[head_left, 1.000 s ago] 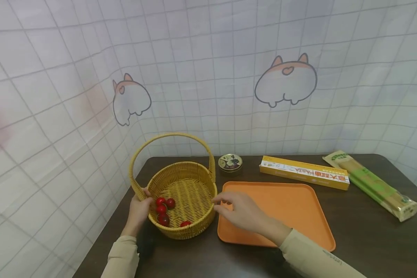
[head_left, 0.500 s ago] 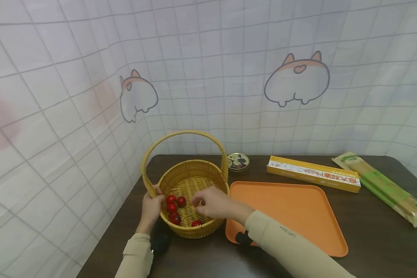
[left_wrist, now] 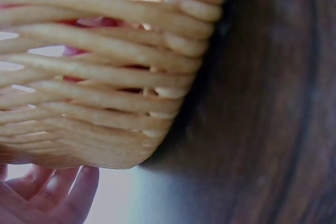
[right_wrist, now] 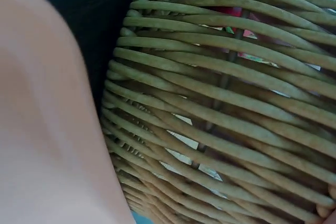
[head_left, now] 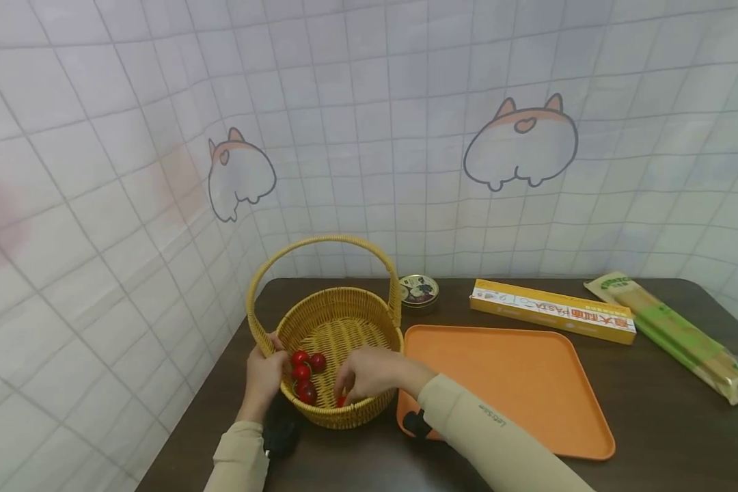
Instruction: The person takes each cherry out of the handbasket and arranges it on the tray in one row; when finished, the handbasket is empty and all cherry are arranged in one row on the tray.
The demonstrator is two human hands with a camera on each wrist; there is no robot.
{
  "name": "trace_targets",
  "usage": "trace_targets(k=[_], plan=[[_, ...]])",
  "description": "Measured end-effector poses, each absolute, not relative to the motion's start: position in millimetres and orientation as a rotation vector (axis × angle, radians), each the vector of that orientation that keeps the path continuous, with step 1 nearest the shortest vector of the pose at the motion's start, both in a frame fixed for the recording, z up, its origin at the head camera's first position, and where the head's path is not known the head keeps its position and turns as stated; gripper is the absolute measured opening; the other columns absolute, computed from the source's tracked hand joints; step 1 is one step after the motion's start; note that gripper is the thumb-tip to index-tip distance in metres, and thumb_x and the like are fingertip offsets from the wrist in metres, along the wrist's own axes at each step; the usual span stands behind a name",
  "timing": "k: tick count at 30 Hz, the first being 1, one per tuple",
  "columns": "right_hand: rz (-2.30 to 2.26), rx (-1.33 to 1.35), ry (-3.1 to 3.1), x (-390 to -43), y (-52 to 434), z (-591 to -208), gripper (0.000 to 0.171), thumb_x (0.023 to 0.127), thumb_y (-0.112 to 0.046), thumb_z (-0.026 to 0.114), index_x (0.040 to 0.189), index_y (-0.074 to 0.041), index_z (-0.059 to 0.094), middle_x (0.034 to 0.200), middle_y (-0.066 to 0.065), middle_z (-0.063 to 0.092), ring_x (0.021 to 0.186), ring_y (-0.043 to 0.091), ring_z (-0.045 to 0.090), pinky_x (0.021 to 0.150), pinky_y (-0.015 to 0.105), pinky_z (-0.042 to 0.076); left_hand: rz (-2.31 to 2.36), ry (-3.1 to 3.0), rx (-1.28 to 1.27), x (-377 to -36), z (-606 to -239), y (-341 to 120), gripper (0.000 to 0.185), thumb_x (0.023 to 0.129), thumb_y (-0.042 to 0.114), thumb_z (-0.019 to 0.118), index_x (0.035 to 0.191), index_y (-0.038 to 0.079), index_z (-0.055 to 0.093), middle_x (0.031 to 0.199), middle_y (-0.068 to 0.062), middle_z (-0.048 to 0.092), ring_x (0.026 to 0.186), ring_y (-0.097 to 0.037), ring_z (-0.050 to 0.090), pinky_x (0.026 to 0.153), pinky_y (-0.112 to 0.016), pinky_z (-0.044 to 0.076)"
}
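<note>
Hands are seen at a wicker basket (head_left: 338,328) on a dark table (head_left: 652,424). The basket rim is gripped by the left hand (head_left: 263,377), fingers curled over the weave on its near-left side. The right hand (head_left: 369,374) is reached inside, fingertips bent down onto a red tomato (head_left: 342,400) at the near wall; a pinch seems to be forming, though whether the fruit is actually held cannot be told. Three more tomatoes (head_left: 306,374) are clustered between the two hands, against the left wall.

A light pinch is judged best, since such fruit is likely soft and apt to roll; the basket should be kept steadied so the weave is not dragged. The lift is best made straight up, under the arched handle (head_left: 322,240) that spans the basket beyond the hands.

Just right of the right hand, an orange tray (head_left: 516,389) is laid bare, its raised edge close against the basket. Farther right and beyond, a pasta box (head_left: 553,318), a noodle packet (head_left: 676,337) and a small tin (head_left: 419,290) are set well apart from the hands.
</note>
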State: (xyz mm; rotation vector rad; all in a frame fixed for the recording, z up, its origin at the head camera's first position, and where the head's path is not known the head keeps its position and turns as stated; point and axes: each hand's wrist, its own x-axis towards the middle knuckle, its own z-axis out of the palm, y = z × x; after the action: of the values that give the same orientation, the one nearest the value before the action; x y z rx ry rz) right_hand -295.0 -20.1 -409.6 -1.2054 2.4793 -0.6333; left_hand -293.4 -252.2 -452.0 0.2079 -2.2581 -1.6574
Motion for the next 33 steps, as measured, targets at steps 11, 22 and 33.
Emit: trace_targets(k=[11,22,33], plan=[[-0.590,-1.302,2.337,-294.6,-25.2,-410.4,0.019,0.089,-0.009,0.068,0.101,-0.020,0.077,0.094,-0.013,0.072,0.085,-0.005,0.062,0.075,0.015,0.048,-1.630,-2.258,0.223,-288.7,-459.9,-255.7,0.008,0.080,-0.001,0.053,0.084,0.005,0.050,0.071,-0.005,0.048,0.066,-0.022,0.049,0.057,-0.032,0.044],[-0.783,-1.268,2.513,-295.3,-16.9,-406.8,0.025,0.085,-0.011,0.066,0.108,-0.018,0.073,0.097,-0.009,0.062,0.084,0.006,0.053,0.074,0.024,0.046,-1.619,-2.239,0.215,-293.8,-454.6,-251.7,0.010,0.080,-0.001,0.054,0.089,0.001,0.052,0.073,-0.006,0.049,0.070,-0.024,0.051,0.057,-0.031,0.044],[-1.278,-1.228,2.508,-284.9,15.1,-405.3,0.030,0.092,-0.011,0.063,0.121,-0.017,0.067,0.119,0.000,0.061,0.088,0.008,0.062,0.077,0.024,0.051,-1.630,-2.242,0.208,-293.0,-454.0,-252.1,0.012,0.078,-0.003,0.052,0.088,0.002,0.051,0.088,-0.012,0.051,0.080,-0.023,0.051,0.065,-0.031,0.045]])
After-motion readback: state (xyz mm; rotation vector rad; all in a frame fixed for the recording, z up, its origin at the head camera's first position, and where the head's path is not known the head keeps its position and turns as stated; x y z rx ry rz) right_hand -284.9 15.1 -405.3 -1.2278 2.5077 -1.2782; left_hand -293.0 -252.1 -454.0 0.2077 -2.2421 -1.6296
